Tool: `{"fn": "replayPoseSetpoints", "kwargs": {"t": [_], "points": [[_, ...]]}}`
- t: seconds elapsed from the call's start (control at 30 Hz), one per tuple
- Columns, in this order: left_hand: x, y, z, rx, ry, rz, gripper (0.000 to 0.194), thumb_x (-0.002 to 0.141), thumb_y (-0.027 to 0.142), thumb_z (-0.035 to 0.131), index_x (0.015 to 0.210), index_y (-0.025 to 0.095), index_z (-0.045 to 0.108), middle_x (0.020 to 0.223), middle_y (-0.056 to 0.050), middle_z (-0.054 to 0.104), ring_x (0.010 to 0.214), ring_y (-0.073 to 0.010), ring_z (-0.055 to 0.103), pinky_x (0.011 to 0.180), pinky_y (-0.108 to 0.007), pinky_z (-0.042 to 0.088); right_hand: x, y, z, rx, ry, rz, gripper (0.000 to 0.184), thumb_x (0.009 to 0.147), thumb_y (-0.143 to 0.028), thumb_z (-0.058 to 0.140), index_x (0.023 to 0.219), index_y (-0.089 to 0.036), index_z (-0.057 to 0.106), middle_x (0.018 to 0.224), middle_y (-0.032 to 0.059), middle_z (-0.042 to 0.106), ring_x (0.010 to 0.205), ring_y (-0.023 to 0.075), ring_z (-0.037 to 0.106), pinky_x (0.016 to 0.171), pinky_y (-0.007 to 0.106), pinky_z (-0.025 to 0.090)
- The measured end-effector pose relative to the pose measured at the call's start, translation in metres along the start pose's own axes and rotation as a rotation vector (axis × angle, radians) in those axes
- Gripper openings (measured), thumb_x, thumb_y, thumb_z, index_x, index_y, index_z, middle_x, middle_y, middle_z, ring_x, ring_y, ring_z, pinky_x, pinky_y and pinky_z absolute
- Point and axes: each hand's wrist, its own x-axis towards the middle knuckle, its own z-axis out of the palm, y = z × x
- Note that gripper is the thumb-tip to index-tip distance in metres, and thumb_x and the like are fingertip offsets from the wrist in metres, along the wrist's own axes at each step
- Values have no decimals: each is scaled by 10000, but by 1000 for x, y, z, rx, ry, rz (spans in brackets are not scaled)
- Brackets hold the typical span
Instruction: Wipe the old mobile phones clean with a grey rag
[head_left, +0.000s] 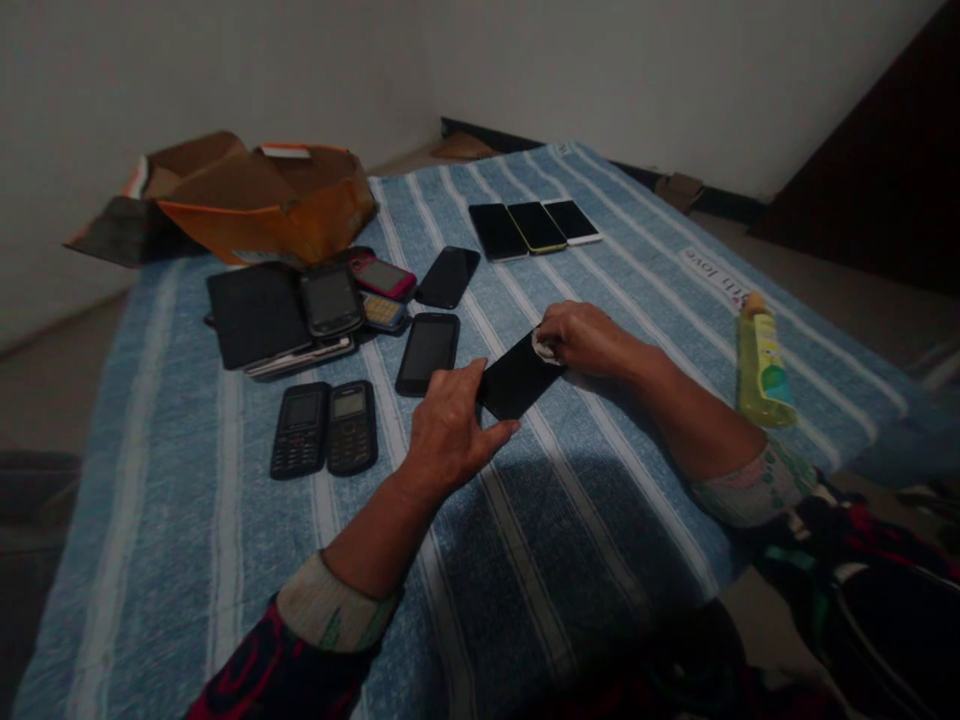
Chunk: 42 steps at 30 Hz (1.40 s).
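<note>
A black smartphone (516,380) lies tilted on the blue striped towel (570,520) in the middle. My left hand (450,430) grips its near end between thumb and fingers. My right hand (585,338) is closed on a small white wad (544,349) that presses on the phone's far end. Both forearms reach in from the bottom, with patterned sleeves at the wrists.
Left of the hands lie two black keypad phones (324,428), two black smartphones (429,352), and a pile of tablets and phones (300,312). Three smartphones (534,228) sit in a row at the back. An orange cardboard box (255,200) stands back left, a yellow-green bottle (761,362) lies right.
</note>
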Motion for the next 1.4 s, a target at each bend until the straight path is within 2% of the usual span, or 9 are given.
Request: {"fn": "replayPoseSetpoints", "kwargs": {"t": [0.13, 0.33, 0.43, 0.6, 0.7, 0.9, 1.17, 1.27, 1.4], "points": [[0, -1, 1, -48, 31, -17, 748, 698, 354, 763, 1342, 142, 448, 1187, -142, 629, 1076, -325, 553, 909, -482, 501, 0, -22, 8, 64, -9, -70, 228, 776, -10, 523, 805, -167, 687, 831, 76, 631, 787, 197, 522, 701, 314, 397], [-2, 0, 1, -95, 78, -26, 799, 685, 283, 767, 1377, 160, 388, 1169, -123, 624, 1080, -307, 545, 914, -468, 502, 3, -56, 26, 185, 80, -233, 202, 864, -55, 518, 895, -162, 686, 883, 76, 640, 865, 205, 529, 752, 318, 415], [-2, 1, 0, -113, 106, -24, 825, 679, 251, 757, 1400, 182, 360, 1138, -107, 624, 1071, -303, 542, 903, -461, 503, 5, -43, 26, 124, 164, -152, 217, 868, -48, 503, 902, -153, 690, 889, 91, 638, 866, 215, 524, 763, 332, 419], [-1, 0, -1, -118, 138, -4, 858, 671, 211, 745, 1425, 179, 336, 1133, -101, 617, 1047, -292, 540, 880, -447, 507, 5, -2, 24, 15, 337, 101, 266, 846, -34, 467, 896, -148, 702, 888, 109, 639, 879, 244, 526, 756, 358, 429], [-1, -1, -1, -97, 169, 38, 865, 667, 184, 745, 1430, 168, 338, 1156, -103, 625, 1047, -289, 547, 899, -457, 499, 5, 8, 28, 15, 430, 145, 295, 821, -23, 462, 902, -162, 710, 882, 104, 641, 878, 249, 537, 767, 372, 448], [-2, -2, 2, -138, 191, 88, 869, 673, 127, 731, 1444, 173, 333, 1277, -123, 604, 1143, -285, 568, 960, -438, 495, 7, -4, 37, 59, 570, 56, 292, 857, -56, 464, 930, -211, 701, 876, 84, 642, 882, 249, 552, 791, 394, 475], [-3, -4, 8, -152, 298, 189, 823, 756, 72, 620, 1481, 161, 243, 1368, -168, 530, 1227, -302, 534, 984, -458, 505, 5, -54, 36, 135, 563, -210, 252, 948, -131, 423, 993, -187, 664, 927, 97, 646, 921, 233, 569, 834, 397, 483], [-3, -5, 8, -96, 329, 257, 789, 794, 50, 571, 1493, 130, 213, 1350, -194, 528, 1246, -315, 517, 1005, -494, 492, 5, -48, 32, 146, 605, -204, 264, 937, -117, 420, 1005, -187, 665, 943, 100, 652, 925, 236, 576, 833, 410, 488], [-3, -8, 6, -18, 333, 326, 754, 840, 32, 519, 1511, 116, 184, 1357, -214, 515, 1287, -326, 479, 1026, -524, 480, 4, -22, 22, 124, 724, -80, 294, 864, -67, 450, 985, -198, 683, 926, 90, 661, 900, 243, 587, 817, 418, 496]]}}
